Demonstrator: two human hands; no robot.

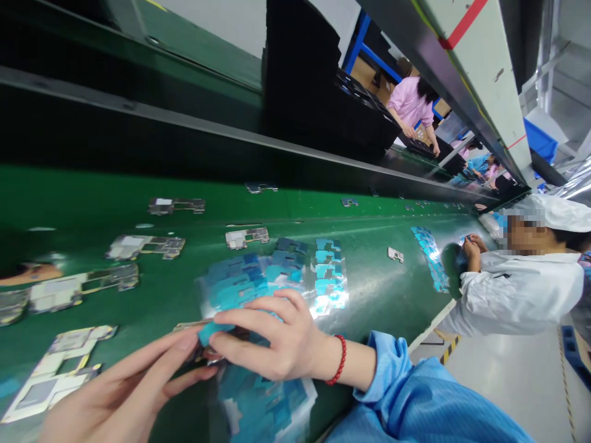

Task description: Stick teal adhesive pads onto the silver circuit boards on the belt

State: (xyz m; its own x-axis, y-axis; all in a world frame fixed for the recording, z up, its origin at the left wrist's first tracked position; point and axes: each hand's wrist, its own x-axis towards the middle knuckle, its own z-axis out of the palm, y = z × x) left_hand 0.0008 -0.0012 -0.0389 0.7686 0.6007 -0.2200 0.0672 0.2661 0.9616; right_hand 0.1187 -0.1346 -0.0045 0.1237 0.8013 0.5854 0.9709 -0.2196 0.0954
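The right hand (281, 338) has its thumb and index finger clamped on a small piece of blue film (215, 333). The left hand (133, 387) has its fingers closed on a circuit board (188, 325), directly beneath that film; the two hands hide most of the board. Film sheets (265, 406) lie under the right hand and wrist, and more blue sheets (235, 280) spread just beyond the knuckles, partly covered by them. A narrow film strip (330, 277) lies beside these. A large board (69, 341) sits near the left hand, partly blocked by it, and further boards (145, 246) are scattered along the green desk (369, 283). A dark ledge (231, 135) runs along the far side, with a black panel (305, 74) above it. To the right, a co-worker in white (517, 289) works near another blue strip (430, 258).
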